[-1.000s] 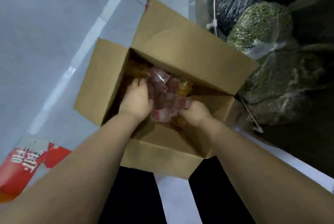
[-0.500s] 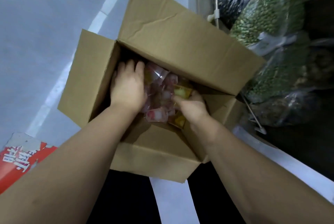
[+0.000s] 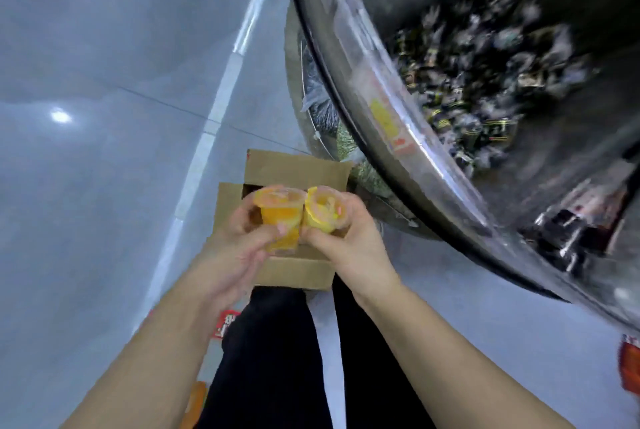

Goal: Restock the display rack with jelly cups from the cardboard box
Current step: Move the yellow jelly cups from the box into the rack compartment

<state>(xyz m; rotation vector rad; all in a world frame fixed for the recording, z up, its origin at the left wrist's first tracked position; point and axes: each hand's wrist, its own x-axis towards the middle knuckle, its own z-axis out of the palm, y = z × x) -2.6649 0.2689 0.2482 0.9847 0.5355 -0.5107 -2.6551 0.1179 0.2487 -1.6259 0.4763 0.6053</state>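
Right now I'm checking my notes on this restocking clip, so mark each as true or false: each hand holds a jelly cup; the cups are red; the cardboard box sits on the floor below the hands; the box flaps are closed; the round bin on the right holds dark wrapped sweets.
1. Each hand holds a jelly cup. True: the left hand grips one jelly cup, the right hand another.
2. The cups are red. False: both are yellow-orange.
3. The cardboard box sits on the floor below the hands. True.
4. The box flaps are closed. False: they stand open.
5. The round bin holds dark wrapped sweets. True, though blurred.
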